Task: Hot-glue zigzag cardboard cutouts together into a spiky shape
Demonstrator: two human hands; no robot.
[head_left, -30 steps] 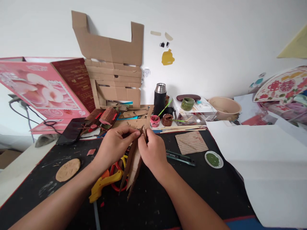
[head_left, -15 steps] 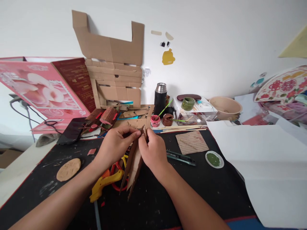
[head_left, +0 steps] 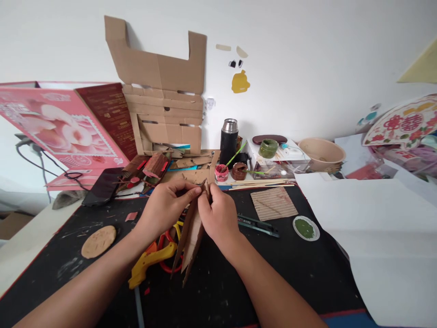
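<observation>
Both hands meet over the black work mat [head_left: 218, 291], pinching the far end of a folded strip of brown cardboard [head_left: 193, 228]. My left hand [head_left: 167, 205] grips its left edge between thumb and fingertips. On the right edge, my right hand [head_left: 219, 212] is closed, thumb on top. The strip's long sides stand up like a trough, and its near end points down toward me. Below it lie a yellow glue gun [head_left: 150, 264] and scissors with red and yellow handles [head_left: 167, 264], partly covered. A dark utility knife [head_left: 258, 225] rests right of my right hand.
A round cardboard disc [head_left: 99, 241] lies at left, a corrugated cardboard piece [head_left: 273, 203] and a lid of green paint [head_left: 306, 228] at right. Behind stand a black thermos [head_left: 228, 141], paint jars [head_left: 239, 171] and a pink box [head_left: 61, 127]. White paper [head_left: 375, 218] covers the right side.
Both hands keep the same pinch on the cardboard strip, with hardly any movement. The whole view has shifted very slightly.
</observation>
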